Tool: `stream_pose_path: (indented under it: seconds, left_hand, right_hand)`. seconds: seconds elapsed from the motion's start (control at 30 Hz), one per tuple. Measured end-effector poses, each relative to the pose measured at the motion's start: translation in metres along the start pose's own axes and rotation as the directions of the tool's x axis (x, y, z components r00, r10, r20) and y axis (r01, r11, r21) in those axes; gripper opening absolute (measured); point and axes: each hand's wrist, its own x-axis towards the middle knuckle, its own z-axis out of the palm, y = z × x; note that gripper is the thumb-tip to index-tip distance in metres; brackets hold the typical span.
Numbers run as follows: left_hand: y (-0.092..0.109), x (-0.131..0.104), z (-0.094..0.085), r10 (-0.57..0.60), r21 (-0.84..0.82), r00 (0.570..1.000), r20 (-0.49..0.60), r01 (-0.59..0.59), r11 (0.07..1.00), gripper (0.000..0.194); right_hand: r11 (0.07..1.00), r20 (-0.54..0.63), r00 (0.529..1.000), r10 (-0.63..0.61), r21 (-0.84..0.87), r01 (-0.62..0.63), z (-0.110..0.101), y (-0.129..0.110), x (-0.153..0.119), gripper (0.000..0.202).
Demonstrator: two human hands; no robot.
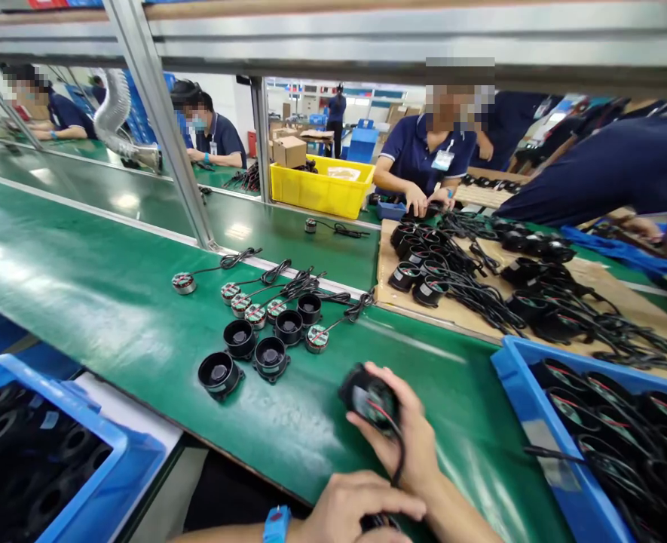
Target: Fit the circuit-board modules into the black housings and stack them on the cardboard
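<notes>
The right hand [409,434] grips a round black fan [370,398] between thumb and fingers, above the near part of the green table [112,324], with the fan's open side, where a green board and red wire show, turned toward the camera. A black cable [402,452] runs from the fan down to the left hand [347,505], whose fingers are bent around a bunched part of it just below the right wrist. A blue band [276,524] circles the left wrist.

Beyond the hands, five black cups [270,358] stand close together on the table. Six small motors [317,338] with bundled cords lie behind and beside them, one set apart to the left.

To the right, a blue bin [536,430] holds many more fans with red wires; to the left, another blue tub [101,422] holds black round parts. Further off, a cardboard sheet [463,305] carries rows of fans and tangled cords.

Past the metal rail [73,217], a single motor with its cord lies on a green strip [276,245]. A yellow crate [316,188] stands behind it, beside a co-worker [429,154] in a dark blue shirt, both hands on a black part.
</notes>
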Motion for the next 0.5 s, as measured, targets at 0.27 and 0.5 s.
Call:
stream_pose_path:
  seconds: [0.27,0.5]
  left_hand:
    - [0.008,0.002,-0.002,-0.014,-0.01,0.999,-0.047,0.014,1.0,0.049]
    - [0.018,0.004,-0.007,0.004,-0.037,0.999,-0.032,-0.005,0.999,0.043]
  right_hand:
    - [1.0,0.015,0.999,0.029,-0.006,-0.029,0.0,0.001,-0.001,0.069]
    - [0.996,0.054,0.995,0.09,0.011,-0.09,0.002,0.004,-0.006,0.071]
